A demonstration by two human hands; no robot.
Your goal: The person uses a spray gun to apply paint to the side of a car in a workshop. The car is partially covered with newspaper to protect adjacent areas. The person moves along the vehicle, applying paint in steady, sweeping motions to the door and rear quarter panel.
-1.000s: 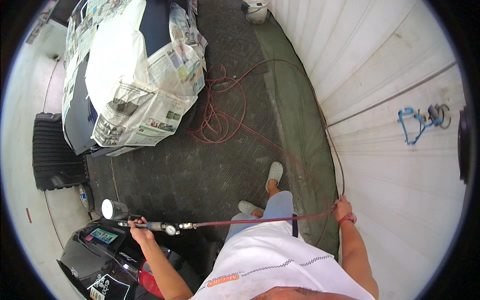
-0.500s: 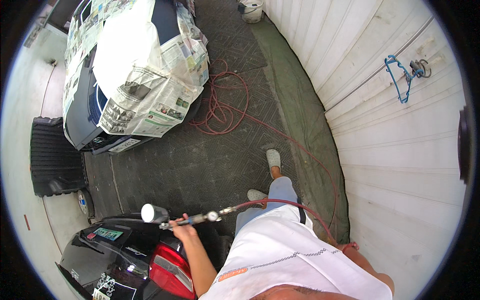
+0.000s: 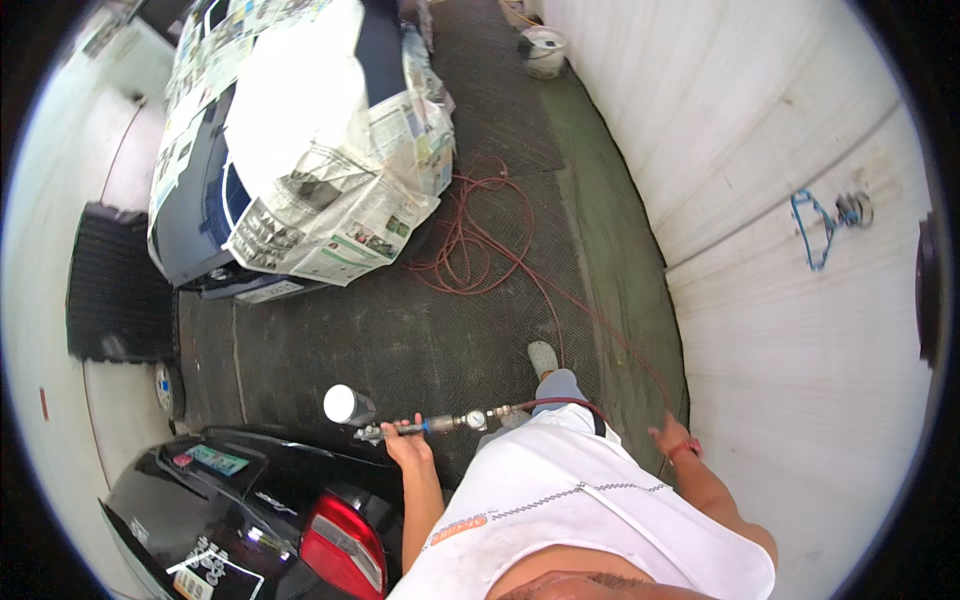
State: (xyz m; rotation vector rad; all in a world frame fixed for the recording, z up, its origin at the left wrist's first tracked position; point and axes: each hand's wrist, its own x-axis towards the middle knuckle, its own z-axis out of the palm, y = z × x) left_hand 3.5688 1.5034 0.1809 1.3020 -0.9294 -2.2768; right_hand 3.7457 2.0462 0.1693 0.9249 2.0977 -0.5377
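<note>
My left hand (image 3: pixel 408 445) is closed around the handle of a spray gun (image 3: pixel 372 433), held low over the rear of a black car. A white-topped cup (image 3: pixel 350 405) sits on the gun. A blue fitting, a round gauge (image 3: pixel 477 420) and metal couplings run from the handle to a dark red air hose (image 3: pixel 560 403), which passes in front of my legs. Beside the right wall, my right hand (image 3: pixel 672 436), with a red band at its wrist, appears curled on a length of that hose. Its fingers show only in part.
A car covered with newspaper (image 3: pixel 340 225) stands at the upper left. The black car (image 3: pixel 240 500) is close on my left. Loops of hose (image 3: pixel 480 250) lie on the dark floor mat. A white bucket (image 3: pixel 543 52) stands farther off; a blue hanger (image 3: pixel 815 230) hangs on the right wall.
My left hand has moved right with the spray gun. My right hand has come forward, away from my side. A second length of hose now shows running from the loops toward my foot.
</note>
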